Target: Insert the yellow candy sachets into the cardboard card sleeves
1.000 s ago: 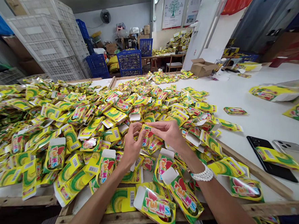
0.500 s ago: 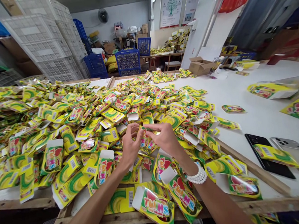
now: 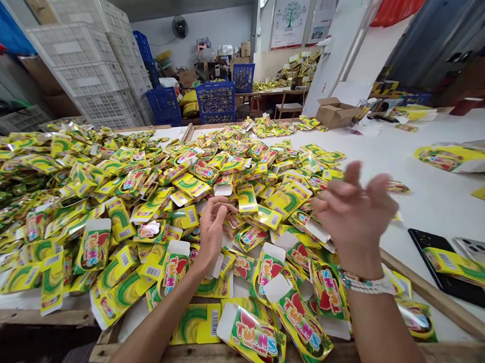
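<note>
A big heap of small yellow-green "TWINS" cartons covers the left and middle of the white table. My left hand hovers just over the heap's near middle, fingers loosely curled and apart, with nothing in them. My right hand is raised to the right of the heap with its fingers spread, slightly smeared by motion and holding nothing. A white bead bracelet sits on that wrist. Flat cartons with open white flaps lie along the front edge under my forearms.
Two phones lie at the right with a carton on top. A wooden strip runs diagonally beside them. A clear bag of cartons lies far right. White crates, blue crates and a cardboard box stand behind.
Both hands were pinching one small carton together over the heap. Now they have let go, and my right hand has swung up and to the right, open. The left hand stayed in place.
</note>
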`<state>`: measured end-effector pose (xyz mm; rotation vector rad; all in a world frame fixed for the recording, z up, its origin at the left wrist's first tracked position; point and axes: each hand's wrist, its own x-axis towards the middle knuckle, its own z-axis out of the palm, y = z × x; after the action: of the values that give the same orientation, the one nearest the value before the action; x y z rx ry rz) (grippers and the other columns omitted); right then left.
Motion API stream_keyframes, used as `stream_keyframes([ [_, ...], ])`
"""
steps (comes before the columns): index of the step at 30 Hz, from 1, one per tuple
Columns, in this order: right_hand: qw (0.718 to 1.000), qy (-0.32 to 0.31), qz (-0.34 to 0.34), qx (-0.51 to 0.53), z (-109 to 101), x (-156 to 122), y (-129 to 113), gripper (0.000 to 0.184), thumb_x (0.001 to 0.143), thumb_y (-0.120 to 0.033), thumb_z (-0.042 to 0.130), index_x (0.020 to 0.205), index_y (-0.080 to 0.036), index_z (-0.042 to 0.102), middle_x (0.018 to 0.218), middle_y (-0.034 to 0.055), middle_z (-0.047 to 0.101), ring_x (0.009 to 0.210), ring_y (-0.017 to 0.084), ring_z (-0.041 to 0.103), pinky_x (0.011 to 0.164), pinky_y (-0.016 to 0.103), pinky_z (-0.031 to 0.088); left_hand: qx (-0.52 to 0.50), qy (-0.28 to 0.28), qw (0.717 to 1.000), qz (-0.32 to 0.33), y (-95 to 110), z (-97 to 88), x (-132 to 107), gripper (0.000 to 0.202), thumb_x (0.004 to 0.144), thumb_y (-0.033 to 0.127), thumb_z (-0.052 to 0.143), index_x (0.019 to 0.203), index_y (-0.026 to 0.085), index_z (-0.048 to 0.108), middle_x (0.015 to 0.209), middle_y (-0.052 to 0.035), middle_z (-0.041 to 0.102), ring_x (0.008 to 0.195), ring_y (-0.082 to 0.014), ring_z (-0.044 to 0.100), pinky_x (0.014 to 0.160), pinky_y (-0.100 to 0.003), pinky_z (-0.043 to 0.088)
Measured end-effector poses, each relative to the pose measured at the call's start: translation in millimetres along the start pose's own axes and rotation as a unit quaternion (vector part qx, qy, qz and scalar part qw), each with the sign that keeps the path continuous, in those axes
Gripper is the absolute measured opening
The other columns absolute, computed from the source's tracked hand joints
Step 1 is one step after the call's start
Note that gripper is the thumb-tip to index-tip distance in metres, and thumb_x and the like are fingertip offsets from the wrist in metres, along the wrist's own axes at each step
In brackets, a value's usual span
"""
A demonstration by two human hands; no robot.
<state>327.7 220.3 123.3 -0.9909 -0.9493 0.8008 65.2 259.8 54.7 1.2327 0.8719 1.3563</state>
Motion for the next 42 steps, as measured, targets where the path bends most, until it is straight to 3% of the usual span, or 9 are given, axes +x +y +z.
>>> stream_keyframes([
  [4,0.983,-0.143,0.006,-0.117,26.1,6.5,31.0,0.042,0.084,-0.058,0.078,0.11,-0.027,0.086,0.101,0.0111,0.085,0.088,0.031,0.081,0.086,0.049,0.064,0.013,0.0,1.0,-0.01,0.5,-0.3,-0.3,0.032,0.091,0.047,0.067,0.108,0.022,0.055,0.093,-0.004,0.071,0.062,-0.0145,0.064,0.042,-0.022,0.049],
  [7,0.922,-0.181,-0.036,-0.34,42.0,7.2,58.1,0.047,0.072,-0.034,0.091,0.117,-0.024,0.084,0.113,0.0128,0.083,0.101,0.037,0.08,0.099,0.054,0.061,0.025,0.003,1.0,-0.015,0.0,-1.1,0.5,0.028,0.089,0.04,0.066,0.107,0.022,0.055,0.092,-0.0035,0.07,0.061,-0.0147,0.064,0.042,-0.022,0.049],
  [12,0.82,-0.243,-0.117,-0.505,63.5,-9.9,83.0,0.066,0.085,-0.027,0.085,0.147,-0.021,0.065,0.15,0.019,0.065,0.137,0.04,0.064,0.114,0.055,0.051,0.039,0.0,0.999,-0.029,-3.1,-1.1,1.6,0.025,0.086,0.034,0.063,0.106,0.021,0.056,0.089,-0.0035,0.071,0.06,-0.014,0.062,0.042,-0.021,0.049],
  [15,0.762,-0.24,-0.161,-0.579,77.0,-21.1,89.0,0.056,0.094,-0.033,0.076,0.147,-0.019,0.062,0.165,0.0242,0.047,0.15,0.045,0.049,0.113,0.061,0.049,0.058,-0.002,0.998,-0.033,-6.4,0.1,1.0,0.024,0.085,0.032,0.061,0.105,0.02,0.058,0.088,-0.0035,0.071,0.059,-0.0134,0.062,0.043,-0.021,0.049],
  [18,0.729,-0.226,-0.166,-0.624,88.8,-25.3,91.2,0.036,0.101,-0.031,0.066,0.134,-0.018,0.065,0.157,0.026,0.055,0.139,0.042,0.059,0.107,0.055,0.051,0.078,-0.001,0.996,-0.035,-10.2,0.6,0.8,0.024,0.084,0.031,0.06,0.105,0.02,0.059,0.089,-0.0038,0.073,0.059,-0.0131,0.062,0.043,-0.021,0.049],
  [24,0.788,-0.108,-0.135,-0.591,92.7,-19.2,86.0,0.031,0.102,-0.031,0.054,0.126,-0.016,0.067,0.1,0.0158,0.081,0.088,0.033,0.078,0.076,0.038,0.054,0.071,-0.015,0.997,-0.025,-15.6,-1.5,3.2,0.022,0.087,0.034,0.062,0.105,0.02,0.059,0.088,-0.003,0.073,0.057,-0.0131,0.063,0.045,-0.022,0.051],
  [30,0.969,0.091,-0.021,-0.23,70.2,-6.7,67.5,0.027,0.084,-0.039,0.07,0.105,-0.022,0.07,0.076,0.0083,0.078,0.069,0.029,0.075,0.066,0.04,0.06,0.083,-0.026,0.996,0.033,-16.7,-2.3,6.7,0.033,0.097,0.048,0.065,0.113,0.02,0.063,0.101,-0.008,0.077,0.068,-0.0152,0.071,0.066,-0.029,0.06],
  [36,0.967,-0.123,0.212,0.068,78.4,-14.0,62.0,0.039,0.059,-0.035,0.091,0.086,-0.023,0.065,0.083,0.0042,0.08,0.079,0.027,0.079,0.078,0.042,0.068,0.059,0.009,0.994,0.09,-12.0,-1.8,6.6,0.055,0.095,0.058,0.069,0.135,0.026,0.049,0.114,-0.0088,0.074,0.096,-0.0195,0.075,0.081,-0.031,0.06],
  [42,0.985,-0.146,0.066,-0.07,93.1,-26.3,65.1,0.047,0.07,-0.036,0.087,0.111,-0.026,0.067,0.086,0.0007,0.08,0.076,0.021,0.079,0.074,0.032,0.065,0.098,0.028,0.99,0.099,-5.3,-3.1,4.6,0.046,0.093,0.05,0.072,0.128,0.024,0.057,0.085,0.0015,0.068,0.075,-0.0142,0.067,0.072,-0.025,0.054],
])
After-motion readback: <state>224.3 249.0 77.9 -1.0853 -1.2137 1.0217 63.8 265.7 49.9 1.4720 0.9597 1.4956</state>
